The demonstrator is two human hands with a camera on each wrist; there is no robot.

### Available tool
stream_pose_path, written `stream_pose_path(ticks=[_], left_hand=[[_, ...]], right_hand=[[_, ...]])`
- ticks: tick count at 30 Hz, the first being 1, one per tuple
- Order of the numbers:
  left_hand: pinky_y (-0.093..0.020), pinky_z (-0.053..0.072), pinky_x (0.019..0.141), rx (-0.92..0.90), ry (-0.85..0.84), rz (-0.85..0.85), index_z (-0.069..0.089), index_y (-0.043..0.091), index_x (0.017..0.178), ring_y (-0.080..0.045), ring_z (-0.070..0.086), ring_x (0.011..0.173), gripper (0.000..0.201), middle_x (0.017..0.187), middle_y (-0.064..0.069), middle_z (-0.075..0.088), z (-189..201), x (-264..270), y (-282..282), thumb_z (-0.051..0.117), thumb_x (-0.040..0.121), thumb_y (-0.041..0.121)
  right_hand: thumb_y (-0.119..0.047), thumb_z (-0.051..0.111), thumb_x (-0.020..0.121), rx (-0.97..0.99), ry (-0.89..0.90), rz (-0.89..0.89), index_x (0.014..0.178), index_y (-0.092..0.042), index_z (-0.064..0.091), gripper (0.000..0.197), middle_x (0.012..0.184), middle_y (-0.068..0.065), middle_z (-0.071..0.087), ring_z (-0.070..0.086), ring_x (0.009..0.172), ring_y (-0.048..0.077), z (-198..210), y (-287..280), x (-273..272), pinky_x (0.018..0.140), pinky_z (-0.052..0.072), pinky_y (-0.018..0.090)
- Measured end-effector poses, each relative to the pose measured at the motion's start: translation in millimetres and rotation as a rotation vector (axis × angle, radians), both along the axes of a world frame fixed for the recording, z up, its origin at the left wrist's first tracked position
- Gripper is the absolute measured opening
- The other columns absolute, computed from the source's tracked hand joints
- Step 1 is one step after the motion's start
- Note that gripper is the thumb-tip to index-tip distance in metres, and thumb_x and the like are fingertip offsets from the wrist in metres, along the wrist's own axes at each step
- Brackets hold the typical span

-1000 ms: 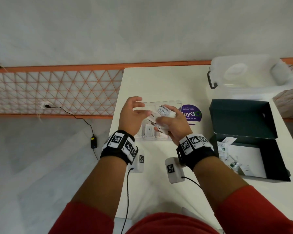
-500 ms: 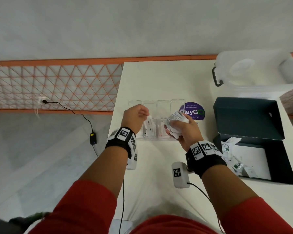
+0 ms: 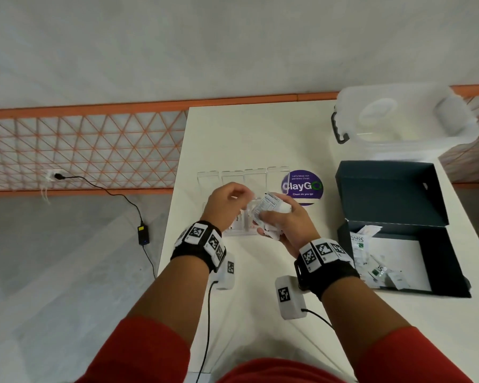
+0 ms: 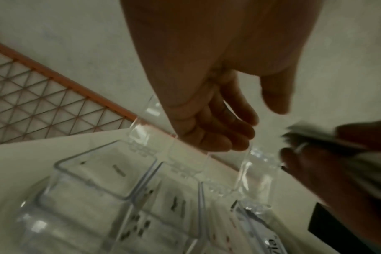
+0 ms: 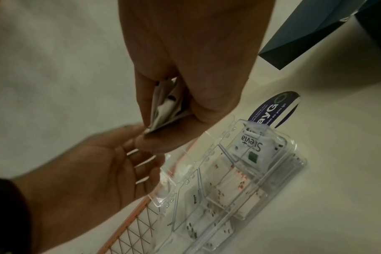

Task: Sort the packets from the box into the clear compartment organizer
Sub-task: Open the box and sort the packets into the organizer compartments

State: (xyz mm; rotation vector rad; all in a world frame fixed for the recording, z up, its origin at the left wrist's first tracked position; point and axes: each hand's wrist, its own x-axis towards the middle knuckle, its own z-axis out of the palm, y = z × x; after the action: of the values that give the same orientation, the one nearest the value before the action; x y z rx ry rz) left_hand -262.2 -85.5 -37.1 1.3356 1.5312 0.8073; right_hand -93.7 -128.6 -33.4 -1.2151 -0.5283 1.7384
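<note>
The packets (image 3: 268,214), a small stack of thin white paper sachets, sit pinched in the right hand (image 3: 285,222) above the organizer (image 3: 244,175), a clear hard-plastic tray with raised lids, mostly hidden behind both hands. The left hand (image 3: 224,205), at 9 o'clock of the stack, holds nothing, fingers loosely bent, fingertips blurred. At 3 o'clock, the dark box (image 3: 443,261) holds more sachets.

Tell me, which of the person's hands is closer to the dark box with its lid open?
The right. The right hand, gripping a bunch of packets, hovers just left of the dark box; the left hand is farther off, over the clear organizer.
</note>
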Motion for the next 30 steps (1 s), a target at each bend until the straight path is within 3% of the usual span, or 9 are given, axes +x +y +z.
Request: stream_pose_path(ticks=[3, 10, 14, 17, 19, 22, 24, 27, 30], left_hand=[[-0.018, 0.050, 0.071, -0.028, 0.054, -0.176, 0.067, 0.040, 0.088, 0.000, 0.063, 0.073, 0.017, 0.086, 0.011, 0.068, 9, 0, -6, 0.078, 0.076, 0.036], [-0.011, 0.048, 0.059, -0.034, -0.010, -0.138, 0.062, 0.033, 0.091, 0.002, 0.067, 0.069, 0.016, 0.079, 0.014, 0.073, 19, -10, -8, 0.073, 0.084, 0.023], [-0.022, 0.054, 0.077, 0.032, -0.120, -0.030, 0.067, 0.020, 0.091, -0.011, 0.067, 0.078, 0.013, 0.087, -0.001, 0.073, 22, -11, -12, 0.076, 0.082, 0.016], [-0.019, 0.051, 0.067, 0.097, -0.081, 0.079, 0.059, 0.022, 0.084, -0.005, 0.059, 0.067, 0.016, 0.073, 0.011, 0.065, 21, -9, -12, 0.074, 0.081, 0.017], [-0.028, 0.049, 0.065, 0.089, -0.006, 0.109, 0.052, 0.019, 0.074, -0.009, 0.062, 0.066, 0.015, 0.066, 0.015, 0.062, 23, -1, -11, 0.065, 0.081, 0.021], [-0.046, 0.055, 0.075, 0.015, -0.051, 0.072, 0.046, 0.003, 0.077, -0.024, 0.072, 0.077, 0.025, 0.087, -0.011, 0.068, 28, 16, -14, 0.054, 0.075, 0.027], [-0.041, 0.057, 0.064, -0.034, -0.084, 0.062, 0.043, 0.006, 0.072, -0.015, 0.071, 0.064, 0.023, 0.087, -0.015, 0.069, 26, 25, -14, 0.053, 0.071, 0.027], [-0.024, 0.038, 0.052, -0.067, 0.020, 0.015, 0.041, 0.018, 0.063, 0.001, 0.049, 0.043, 0.023, 0.053, 0.011, 0.057, 18, 31, -10, 0.059, 0.077, 0.021], [-0.026, 0.043, 0.058, -0.117, -0.004, 0.001, 0.054, 0.013, 0.067, -0.007, 0.054, 0.056, 0.023, 0.060, 0.006, 0.055, 10, 39, -7, 0.066, 0.082, 0.027]], right_hand=[[0.016, 0.072, 0.078, 0.027, -0.009, 0.041, 0.124, -0.004, 0.058, 0.052, 0.111, 0.028, 0.069, 0.070, 0.084, 0.037, 3, -1, -6, 0.069, 0.058, 0.044], [0.007, 0.062, 0.088, 0.023, 0.088, 0.012, 0.119, -0.004, 0.063, 0.033, 0.102, 0.021, 0.074, 0.073, 0.084, 0.037, 5, -2, -2, 0.064, 0.061, 0.041], [0.007, 0.060, 0.088, -0.011, 0.082, -0.056, 0.111, -0.008, 0.067, 0.028, 0.100, 0.017, 0.075, 0.075, 0.080, 0.035, 3, -3, 2, 0.059, 0.059, 0.039], [0.007, 0.060, 0.088, -0.042, 0.086, -0.117, 0.113, -0.007, 0.066, 0.030, 0.102, 0.018, 0.075, 0.075, 0.083, 0.036, -1, -4, 9, 0.058, 0.058, 0.037], [0.007, 0.060, 0.089, -0.047, 0.082, -0.133, 0.116, -0.005, 0.065, 0.030, 0.104, 0.019, 0.075, 0.074, 0.086, 0.038, -3, -6, 12, 0.059, 0.059, 0.037], [0.007, 0.060, 0.089, -0.036, 0.055, -0.117, 0.114, -0.004, 0.066, 0.029, 0.105, 0.021, 0.074, 0.074, 0.088, 0.039, -5, -10, 14, 0.061, 0.060, 0.040], [0.007, 0.060, 0.089, -0.030, 0.039, -0.119, 0.112, -0.005, 0.067, 0.026, 0.104, 0.021, 0.074, 0.074, 0.089, 0.039, -7, -12, 18, 0.062, 0.060, 0.040], [0.007, 0.060, 0.089, -0.041, 0.047, -0.183, 0.110, -0.006, 0.066, 0.025, 0.099, 0.017, 0.076, 0.075, 0.086, 0.038, -10, -14, 31, 0.059, 0.060, 0.038], [0.006, 0.060, 0.089, -0.062, 0.043, -0.238, 0.110, -0.008, 0.066, 0.025, 0.099, 0.018, 0.076, 0.074, 0.088, 0.038, -16, -15, 43, 0.059, 0.058, 0.037]])
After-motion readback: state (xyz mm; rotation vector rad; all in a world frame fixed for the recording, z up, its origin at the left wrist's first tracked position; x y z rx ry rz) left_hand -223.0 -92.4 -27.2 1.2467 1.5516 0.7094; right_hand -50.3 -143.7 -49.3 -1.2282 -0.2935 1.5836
